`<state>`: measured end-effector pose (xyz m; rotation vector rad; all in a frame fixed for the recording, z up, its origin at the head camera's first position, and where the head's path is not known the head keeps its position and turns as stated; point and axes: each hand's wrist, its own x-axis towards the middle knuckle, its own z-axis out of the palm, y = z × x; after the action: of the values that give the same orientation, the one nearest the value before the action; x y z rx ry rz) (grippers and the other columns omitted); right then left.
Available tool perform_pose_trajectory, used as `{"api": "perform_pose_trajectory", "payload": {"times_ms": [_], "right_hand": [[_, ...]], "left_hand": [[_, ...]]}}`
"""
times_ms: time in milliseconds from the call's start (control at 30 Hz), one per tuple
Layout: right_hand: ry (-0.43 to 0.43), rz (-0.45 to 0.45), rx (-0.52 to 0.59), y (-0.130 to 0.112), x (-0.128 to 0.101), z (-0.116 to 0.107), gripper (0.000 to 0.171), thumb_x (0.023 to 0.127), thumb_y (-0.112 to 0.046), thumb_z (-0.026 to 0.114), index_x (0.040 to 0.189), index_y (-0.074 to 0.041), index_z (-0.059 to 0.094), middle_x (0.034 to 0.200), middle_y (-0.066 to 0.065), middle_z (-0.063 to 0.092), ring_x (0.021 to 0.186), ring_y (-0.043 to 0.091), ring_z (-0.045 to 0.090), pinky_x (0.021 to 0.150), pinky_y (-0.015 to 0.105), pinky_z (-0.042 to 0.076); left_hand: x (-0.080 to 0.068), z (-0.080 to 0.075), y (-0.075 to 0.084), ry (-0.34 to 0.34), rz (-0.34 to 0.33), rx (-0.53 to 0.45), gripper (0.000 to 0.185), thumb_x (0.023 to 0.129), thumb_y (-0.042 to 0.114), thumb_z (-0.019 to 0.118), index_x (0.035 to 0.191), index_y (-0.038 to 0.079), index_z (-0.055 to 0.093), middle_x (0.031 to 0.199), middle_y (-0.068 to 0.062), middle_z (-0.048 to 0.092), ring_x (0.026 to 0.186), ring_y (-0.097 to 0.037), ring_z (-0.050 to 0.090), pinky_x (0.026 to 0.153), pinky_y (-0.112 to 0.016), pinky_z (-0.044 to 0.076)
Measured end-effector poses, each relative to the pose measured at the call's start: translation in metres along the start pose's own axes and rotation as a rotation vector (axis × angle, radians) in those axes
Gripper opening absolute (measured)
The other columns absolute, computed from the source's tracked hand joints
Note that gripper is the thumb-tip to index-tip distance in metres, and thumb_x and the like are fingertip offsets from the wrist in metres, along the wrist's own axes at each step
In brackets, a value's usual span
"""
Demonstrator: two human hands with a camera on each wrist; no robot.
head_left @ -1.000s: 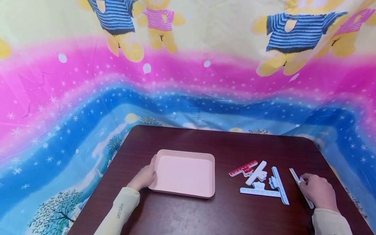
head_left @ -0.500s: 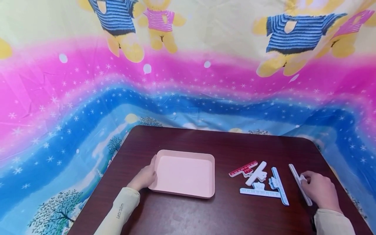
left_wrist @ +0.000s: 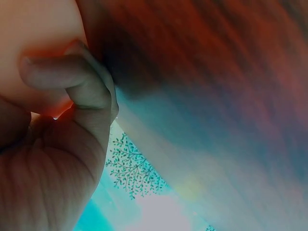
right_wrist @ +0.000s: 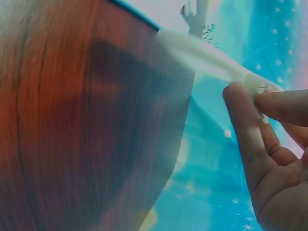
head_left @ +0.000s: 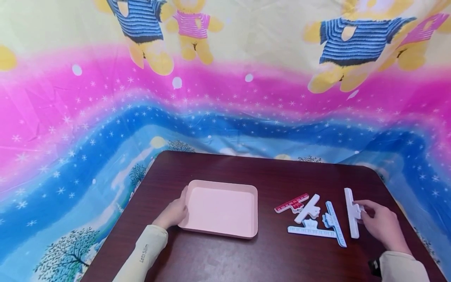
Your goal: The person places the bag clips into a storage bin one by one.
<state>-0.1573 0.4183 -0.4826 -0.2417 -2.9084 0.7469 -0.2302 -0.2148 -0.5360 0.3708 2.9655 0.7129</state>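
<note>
Your left hand (head_left: 173,213) grips the pink tray's (head_left: 221,207) nine o'clock rim, thumb curled over its edge. At the tray's three o'clock lie four clips (head_left: 311,219). Just past them, your right hand (head_left: 382,225) pinches a white clip (head_left: 352,212), raised off the table (head_left: 267,258).

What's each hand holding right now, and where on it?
The right hand pinches the white clip by its handle tab at mid-length. The left hand grips the pink tray at its left rim.
</note>
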Motion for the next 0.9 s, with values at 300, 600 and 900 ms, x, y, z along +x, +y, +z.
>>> {"api": "perform_pose_trajectory", "payload": {"times_ms": [300,600,900], "right_hand": [[0.002,0.070,0.164,-0.005,0.000,0.000,0.045,0.108,-0.025,0.051,0.134,0.010,0.061,0.109,0.030,0.072,0.070,0.001,0.066,0.059,0.021,0.042],[0.008,0.069,0.492,-0.001,0.001,0.009,0.035,0.107,-0.010,0.052,0.134,0.012,0.059,0.089,-0.024,0.065,0.075,0.003,0.073,0.066,0.023,0.060],[-0.108,-0.035,1.121,0.010,0.001,0.015,0.034,0.108,0.001,0.042,0.117,-0.007,0.073,0.106,-0.012,0.071,0.089,0.006,0.073,0.074,0.031,0.063]], "left_hand": [[-0.001,-0.002,0.002,0.003,0.000,-0.002,0.074,0.094,-0.002,0.053,0.159,-0.012,0.019,0.098,-0.026,0.071,0.077,-0.024,0.063,0.081,-0.048,0.055],[-0.001,-0.001,0.001,-0.006,-0.008,0.006,0.074,0.094,-0.001,0.053,0.159,-0.012,0.018,0.087,-0.022,0.070,0.072,-0.023,0.061,0.078,-0.047,0.056],[0.002,0.000,-0.001,-0.005,-0.015,-0.007,0.075,0.095,0.000,0.052,0.160,-0.010,0.016,0.080,-0.018,0.066,0.069,-0.022,0.058,0.074,-0.044,0.054]]}}
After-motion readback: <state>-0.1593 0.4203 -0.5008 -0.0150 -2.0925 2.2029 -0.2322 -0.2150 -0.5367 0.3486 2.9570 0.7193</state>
